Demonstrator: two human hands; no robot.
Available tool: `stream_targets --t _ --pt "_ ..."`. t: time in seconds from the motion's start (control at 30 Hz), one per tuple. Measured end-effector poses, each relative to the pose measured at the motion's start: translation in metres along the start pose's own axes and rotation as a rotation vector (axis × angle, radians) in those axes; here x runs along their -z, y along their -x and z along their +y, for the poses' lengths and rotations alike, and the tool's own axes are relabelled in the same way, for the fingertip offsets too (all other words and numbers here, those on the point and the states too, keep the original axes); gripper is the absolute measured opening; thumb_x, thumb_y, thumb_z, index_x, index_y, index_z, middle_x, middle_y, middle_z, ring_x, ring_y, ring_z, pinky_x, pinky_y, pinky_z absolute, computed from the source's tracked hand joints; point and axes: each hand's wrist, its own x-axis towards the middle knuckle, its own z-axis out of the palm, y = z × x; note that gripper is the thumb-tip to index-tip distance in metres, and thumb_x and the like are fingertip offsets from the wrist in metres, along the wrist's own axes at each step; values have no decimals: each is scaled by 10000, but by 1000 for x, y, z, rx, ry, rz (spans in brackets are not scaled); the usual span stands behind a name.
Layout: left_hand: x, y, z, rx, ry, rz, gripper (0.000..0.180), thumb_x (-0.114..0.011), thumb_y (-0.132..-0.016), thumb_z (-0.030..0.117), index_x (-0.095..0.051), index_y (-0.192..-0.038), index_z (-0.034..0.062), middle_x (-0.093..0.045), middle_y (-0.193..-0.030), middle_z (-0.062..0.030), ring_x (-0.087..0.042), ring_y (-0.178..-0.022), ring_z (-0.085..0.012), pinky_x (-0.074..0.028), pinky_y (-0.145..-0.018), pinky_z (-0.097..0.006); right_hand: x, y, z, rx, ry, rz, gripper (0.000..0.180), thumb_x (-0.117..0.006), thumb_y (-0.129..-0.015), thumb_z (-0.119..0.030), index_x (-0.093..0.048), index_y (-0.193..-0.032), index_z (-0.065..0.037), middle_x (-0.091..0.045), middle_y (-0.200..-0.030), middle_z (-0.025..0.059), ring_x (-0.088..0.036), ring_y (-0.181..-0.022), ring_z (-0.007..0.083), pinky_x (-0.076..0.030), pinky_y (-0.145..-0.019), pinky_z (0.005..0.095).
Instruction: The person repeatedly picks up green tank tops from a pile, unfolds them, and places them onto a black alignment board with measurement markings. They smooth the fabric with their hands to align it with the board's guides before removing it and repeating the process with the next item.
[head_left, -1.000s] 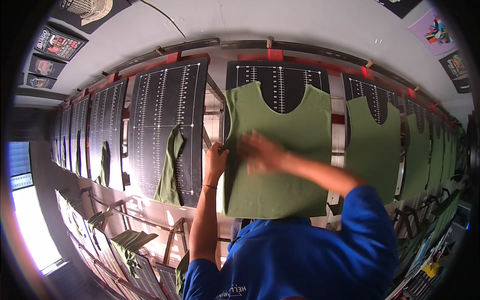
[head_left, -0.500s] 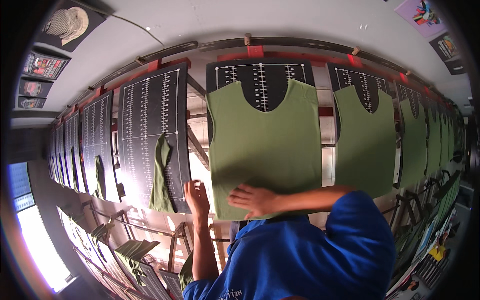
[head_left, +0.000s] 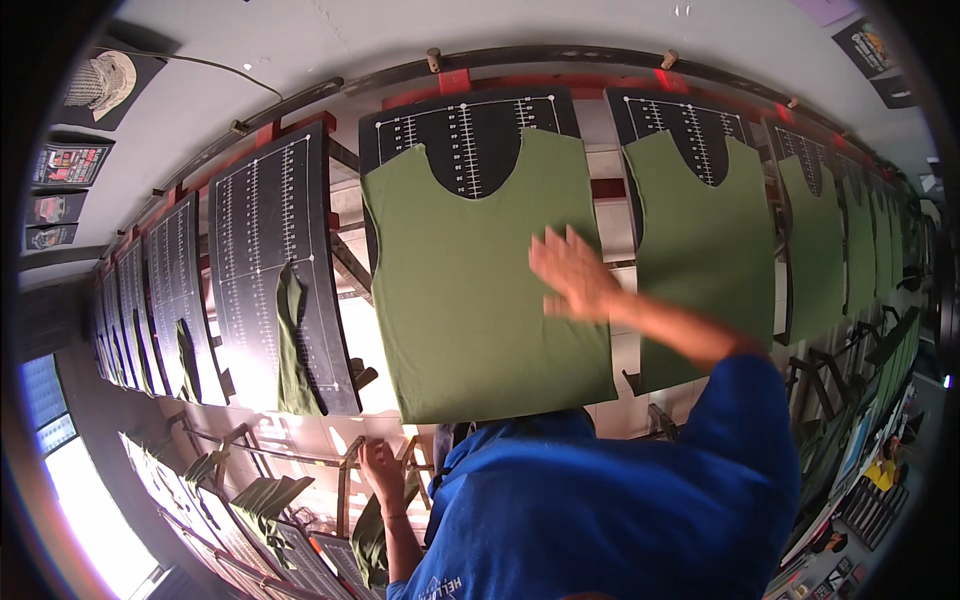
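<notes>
Green shirt panel point(head_left: 470, 310) is covering most of a black ruled board point(head_left: 495, 150), leaving only its top edge, the area inside the neckline and a thin strip at the left showing. The right hand point(head_left: 575, 275) is hiding a patch of the panel's right side, and whether its palm is pressing or hovering I cannot tell. A blue top point(head_left: 600, 500) is partly hiding the left forearm, and the farthest boards are shrinking into the dark rim. The panel is lying beneath the right hand, which is spreading flat with fingers parted; the left hand point(head_left: 383, 470) is hanging below the lower left corner, apart from the cloth, its fingers loosely bent. The neckline is pointing away from the person, the long axis running toward the body, its top leaning slightly left.
</notes>
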Motion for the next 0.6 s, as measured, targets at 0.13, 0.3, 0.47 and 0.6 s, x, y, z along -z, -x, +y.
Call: stream_targets --t 0.13,0.3,0.47,0.6 --pt "-1 15 -30 101 22 56 150 -573 -964 114 -645 -1013 -8 -604 -983 -145 -637 -853 -273 -533 -717 -354 -37 114 -130 224 54 -215 782 -450 -951 -645 -427 -1498 -87 -377 -1575 125 -323 -1470 340 -208 -1205 562" --pt "13 -33 2 23 44 70 112 -570 -963 79 -637 -1004 -2 -607 -975 -144 -635 -850 -274 -527 -700 -353 -22 46 -113 117 49 -28 778 -455 -955 -631 -440 -1483 -60 -402 -1551 163 -335 -1459 366 -216 -1198 569" --pt "48 -100 -6 -205 69 87 73 -566 -939 22 -613 -992 4 -611 -921 -162 -598 -846 -353 -479 -749 -436 -6 -118 4 -265 202 280 713 -508 -979 -516 -425 -1465 0 -382 -1550 205 -326 -1444 411 -224 -1188 578" --pt "87 -148 -46 -239 58 134 110 -589 -929 41 -611 -1026 -5 -618 -984 -182 -588 -914 -367 -477 -784 -445 -22 -139 27 -689 333 392 706 -530 -985 -488 -409 -1469 10 -372 -1555 209 -324 -1441 403 -247 -1171 567"
